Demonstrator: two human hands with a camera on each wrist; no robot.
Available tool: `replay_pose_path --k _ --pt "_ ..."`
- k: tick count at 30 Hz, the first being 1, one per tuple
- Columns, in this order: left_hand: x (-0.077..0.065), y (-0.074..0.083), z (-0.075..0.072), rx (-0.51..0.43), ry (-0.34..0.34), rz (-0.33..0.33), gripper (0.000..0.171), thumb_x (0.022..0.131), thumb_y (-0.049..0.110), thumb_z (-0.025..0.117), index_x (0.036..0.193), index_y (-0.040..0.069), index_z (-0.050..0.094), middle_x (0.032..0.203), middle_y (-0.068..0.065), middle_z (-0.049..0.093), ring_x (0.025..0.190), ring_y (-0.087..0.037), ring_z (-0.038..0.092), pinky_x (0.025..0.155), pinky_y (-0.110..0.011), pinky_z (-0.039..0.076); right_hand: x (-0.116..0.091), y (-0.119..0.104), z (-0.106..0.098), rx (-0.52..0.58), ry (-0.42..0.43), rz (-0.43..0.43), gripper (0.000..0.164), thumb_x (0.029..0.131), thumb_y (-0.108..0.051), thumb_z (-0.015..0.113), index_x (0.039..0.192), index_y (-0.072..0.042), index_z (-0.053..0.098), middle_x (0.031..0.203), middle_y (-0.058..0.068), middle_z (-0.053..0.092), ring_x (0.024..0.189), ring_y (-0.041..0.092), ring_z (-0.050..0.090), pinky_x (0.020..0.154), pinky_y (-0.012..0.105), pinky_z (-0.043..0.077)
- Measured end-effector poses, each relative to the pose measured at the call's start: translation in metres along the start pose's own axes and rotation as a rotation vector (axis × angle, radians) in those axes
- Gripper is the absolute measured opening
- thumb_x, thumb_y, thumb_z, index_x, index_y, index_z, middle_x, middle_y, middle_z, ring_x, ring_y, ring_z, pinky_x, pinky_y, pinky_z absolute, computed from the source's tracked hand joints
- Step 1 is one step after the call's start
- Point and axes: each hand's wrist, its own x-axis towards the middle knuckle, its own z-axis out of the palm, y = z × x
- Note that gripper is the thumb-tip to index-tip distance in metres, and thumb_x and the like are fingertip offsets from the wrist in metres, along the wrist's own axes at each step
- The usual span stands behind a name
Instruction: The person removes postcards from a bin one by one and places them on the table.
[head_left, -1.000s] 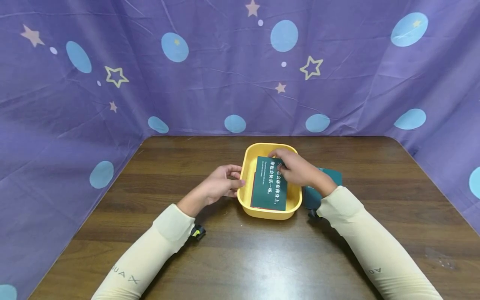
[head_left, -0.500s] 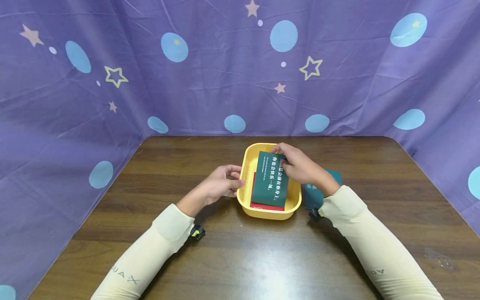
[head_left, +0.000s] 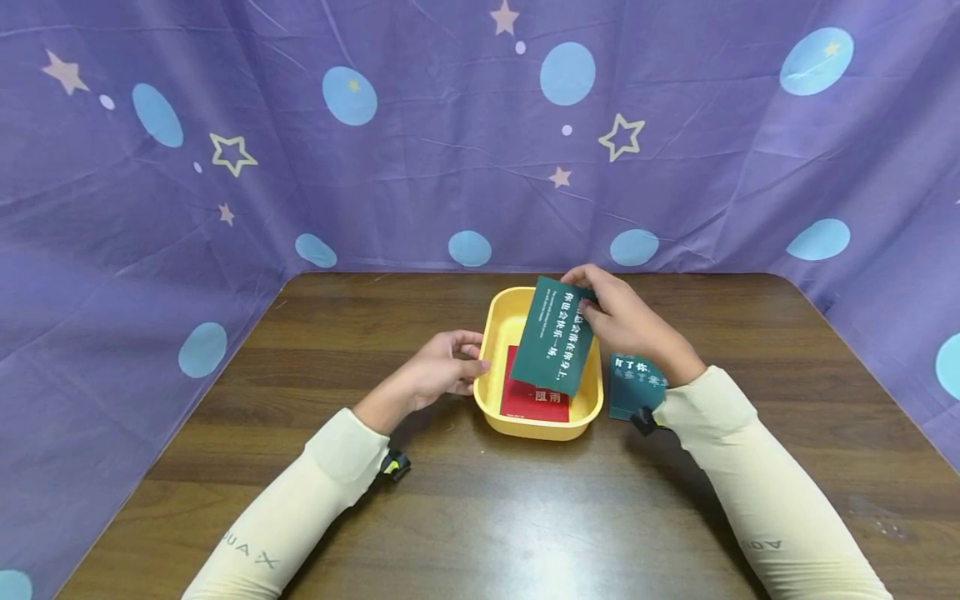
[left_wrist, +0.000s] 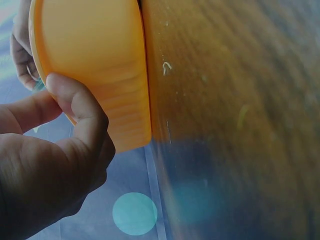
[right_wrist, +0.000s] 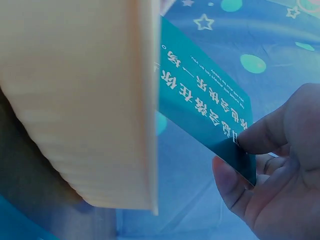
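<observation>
Green card point(head_left: 552, 340), thin, rectangular, white-lettered, tilted

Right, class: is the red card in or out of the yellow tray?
In: the head view shows the red card lying within the yellow tray, partly hidden by the green card held above it.

The held card point(head_left: 553, 337) is white-lettered green, the tray point(head_left: 534, 430) yellow.

The green card point(head_left: 551, 340) has risen, seemingly off the red card point(head_left: 523, 402).
</observation>
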Motion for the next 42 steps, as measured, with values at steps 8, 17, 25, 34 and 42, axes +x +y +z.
replay_pose_path --k 8,17,25,34,42 --pt "0.001 -0.001 0.0 -0.004 -0.003 0.011 0.056 0.096 -0.005 0.064 0.147 -0.007 0.041 0.112 -0.011 0.048 0.081 -0.019 0.06 0.062 -0.023 0.057 -0.004 0.0 -0.017 0.03 0.051 0.018 0.033 0.102 0.008 0.044 0.134 0.004 0.05 0.116 0.021 0.064 0.103 0.031 0.061 0.092 0.044 0.047" --pt "0.001 -0.002 -0.001 -0.009 -0.006 0.016 0.056 0.096 -0.006 0.063 0.147 -0.008 0.041 0.111 -0.011 0.048 0.08 -0.02 0.06 0.061 -0.022 0.056 -0.009 0.0 -0.034 0.035 0.094 0.095 0.034 0.102 0.003 0.038 0.134 0.0 0.05 0.113 0.017 0.062 0.097 0.027 0.06 0.082 0.031 0.049" --pt "0.0 -0.002 -0.001 0.002 -0.004 0.017 0.055 0.096 -0.005 0.063 0.146 -0.007 0.042 0.11 -0.01 0.049 0.081 -0.02 0.06 0.062 -0.023 0.057 -0.012 0.002 -0.044 0.028 0.143 0.144 0.034 0.1 0.003 0.034 0.129 0.001 0.051 0.112 0.017 0.059 0.096 0.026 0.056 0.081 0.031 0.046" --pt "0.001 -0.001 -0.001 -0.003 -0.001 0.019 0.054 0.096 -0.004 0.064 0.146 -0.008 0.042 0.11 -0.01 0.048 0.079 -0.019 0.06 0.06 -0.022 0.057 -0.016 0.009 -0.057 -0.006 0.161 0.192 0.034 0.098 0.003 0.033 0.127 0.0 0.051 0.109 0.018 0.061 0.092 0.027 0.058 0.078 0.03 0.046" --pt "0.001 -0.001 -0.001 0.001 -0.002 0.009 0.054 0.096 -0.004 0.064 0.146 -0.007 0.043 0.11 -0.01 0.049 0.083 -0.021 0.06 0.062 -0.023 0.057 -0.022 0.022 -0.07 -0.041 0.158 0.237 0.029 0.098 0.001 0.034 0.121 -0.001 0.051 0.108 0.018 0.06 0.091 0.029 0.057 0.075 0.03 0.046"
